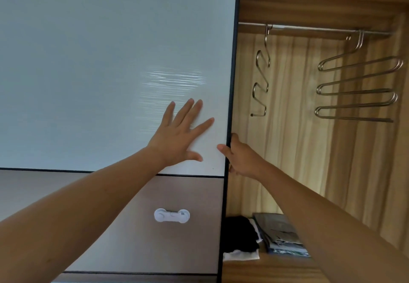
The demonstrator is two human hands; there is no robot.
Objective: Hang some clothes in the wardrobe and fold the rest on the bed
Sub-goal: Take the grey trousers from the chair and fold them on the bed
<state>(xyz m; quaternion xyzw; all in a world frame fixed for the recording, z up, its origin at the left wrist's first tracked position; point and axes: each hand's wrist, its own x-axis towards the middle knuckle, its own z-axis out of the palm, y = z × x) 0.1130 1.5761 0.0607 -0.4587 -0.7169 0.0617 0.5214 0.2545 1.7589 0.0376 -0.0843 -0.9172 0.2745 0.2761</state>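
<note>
Left hand (179,134) lies flat on the pale sliding door (99,61), fingers straight and spread. Just beside it, the right hand (241,158) grips the door's dark edge, thumb in front and fingers curled behind. Neither holds a garment. The step looks like sliding the door to give access to the wardrobe (298,141). Inside, folded clothes (276,238) lie on the lower shelf, and bare metal hangers (356,87) hang from the rail (309,28). Next comes a sideways push, then fetching a garment.
</note>
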